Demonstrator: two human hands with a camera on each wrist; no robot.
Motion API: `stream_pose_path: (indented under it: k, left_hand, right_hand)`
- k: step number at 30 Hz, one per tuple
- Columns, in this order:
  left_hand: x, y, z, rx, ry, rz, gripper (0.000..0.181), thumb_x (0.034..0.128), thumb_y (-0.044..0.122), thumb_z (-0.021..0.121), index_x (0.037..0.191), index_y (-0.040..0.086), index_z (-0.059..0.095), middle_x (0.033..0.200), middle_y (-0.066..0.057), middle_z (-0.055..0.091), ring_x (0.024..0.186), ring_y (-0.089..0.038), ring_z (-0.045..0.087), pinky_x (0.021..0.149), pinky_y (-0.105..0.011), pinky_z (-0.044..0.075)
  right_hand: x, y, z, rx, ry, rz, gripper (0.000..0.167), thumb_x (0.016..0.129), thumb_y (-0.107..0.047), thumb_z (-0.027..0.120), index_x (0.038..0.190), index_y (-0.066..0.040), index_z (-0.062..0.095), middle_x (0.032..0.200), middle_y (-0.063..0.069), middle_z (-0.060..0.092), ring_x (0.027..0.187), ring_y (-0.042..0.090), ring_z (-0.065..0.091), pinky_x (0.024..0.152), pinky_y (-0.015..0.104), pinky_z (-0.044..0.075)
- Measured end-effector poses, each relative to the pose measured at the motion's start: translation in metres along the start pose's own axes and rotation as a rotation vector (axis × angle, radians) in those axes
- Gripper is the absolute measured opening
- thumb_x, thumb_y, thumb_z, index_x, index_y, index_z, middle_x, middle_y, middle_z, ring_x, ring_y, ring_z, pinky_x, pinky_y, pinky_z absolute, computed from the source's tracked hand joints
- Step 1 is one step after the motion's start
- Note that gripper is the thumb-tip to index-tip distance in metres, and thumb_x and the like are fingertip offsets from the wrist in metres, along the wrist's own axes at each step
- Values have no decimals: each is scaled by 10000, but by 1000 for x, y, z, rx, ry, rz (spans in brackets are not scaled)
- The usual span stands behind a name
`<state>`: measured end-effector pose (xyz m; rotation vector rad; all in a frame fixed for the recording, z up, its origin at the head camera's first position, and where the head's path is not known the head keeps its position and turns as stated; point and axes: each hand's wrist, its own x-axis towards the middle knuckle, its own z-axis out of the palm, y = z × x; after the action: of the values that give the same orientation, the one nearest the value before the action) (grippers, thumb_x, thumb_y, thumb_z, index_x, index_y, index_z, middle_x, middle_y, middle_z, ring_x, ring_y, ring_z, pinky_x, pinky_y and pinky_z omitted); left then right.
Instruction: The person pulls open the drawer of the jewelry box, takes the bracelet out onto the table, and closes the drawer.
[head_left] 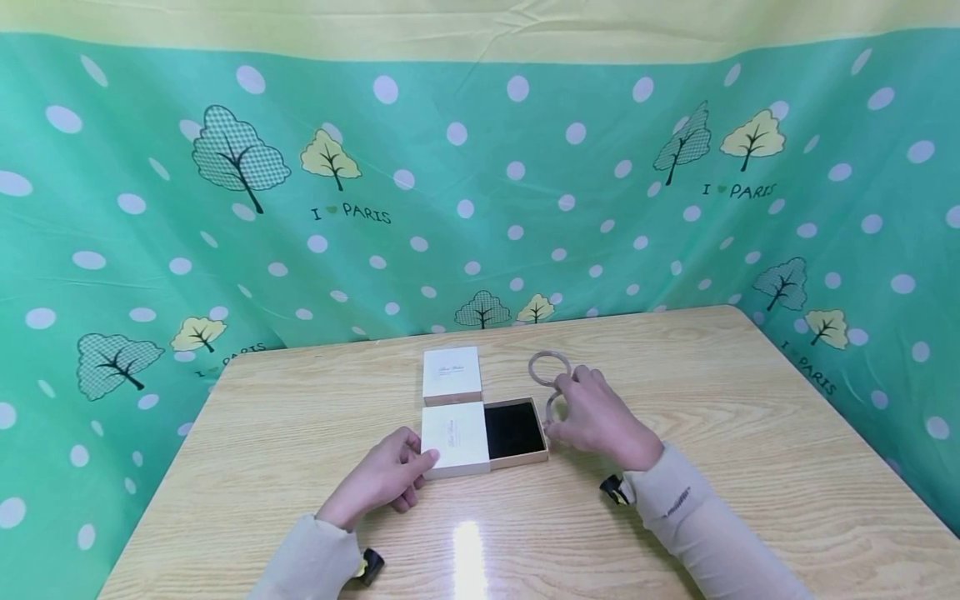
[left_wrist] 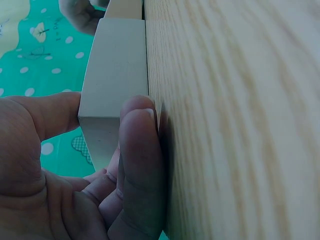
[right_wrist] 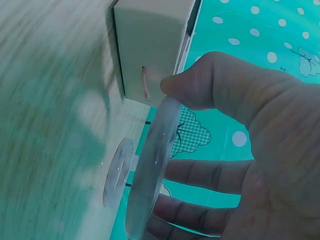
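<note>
A white slide-out gift box lies on the table with its tan drawer pulled out to the right, showing a black lining. My left hand grips the box's left end, thumb near the top edge and fingers at the side. Just right of the drawer, my right hand holds a pale grey-mauve bangle on edge, thumb on its rim and fingers at the far side. A second similar bangle lies flat behind it. In the right wrist view, a pink ribbon tab shows on the drawer's end.
Another white box, closed, sits directly behind the first. The wooden table runs back to a green dotted cloth that hangs behind and at the sides.
</note>
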<state>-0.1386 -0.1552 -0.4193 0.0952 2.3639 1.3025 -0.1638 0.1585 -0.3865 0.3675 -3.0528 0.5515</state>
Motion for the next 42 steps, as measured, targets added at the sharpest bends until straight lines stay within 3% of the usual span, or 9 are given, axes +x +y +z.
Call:
stream_pose_path:
  k: [12,21,35,42]
  left_hand:
    - [2,-1,0,-9,-8,2,410,945,385,589,1086,24,453,753,-99,608,497,-181,582,446,-319,527]
    - [2,-1,0,-15,-7,-5,401,942,379,595,1081,29,458,757,-100,608,498,-185,581,447,-320,527]
    - [2,-1,0,-17,-11,-8,402,943,379,593,1082,28,455,759,-99,605,506,-188,587,454,-316,529]
    - [3,-2,0,-14,-12,-5,389,944,369,595,1074,30,455,750,-95,603,505,-184,589,455,-314,531]
  right_hand:
    - [2,2,6,-1,-31,45,629,636,-301,851,1164,-43,626,1055,123,521,954,272,461,771,383,487]
    - [3,4,14,-32,-38,37,432,629,-297,838,962,-122,625,980,94,507,903,273,451,717,368,468]
    - [5,6,17,-34,-69,57,446,599,-299,836,951,-137,615,953,75,489,875,259,425,685,348,436]
    - [5,5,17,-18,-98,60,346,620,-275,805,881,-170,603,982,73,493,890,258,417,688,342,427]
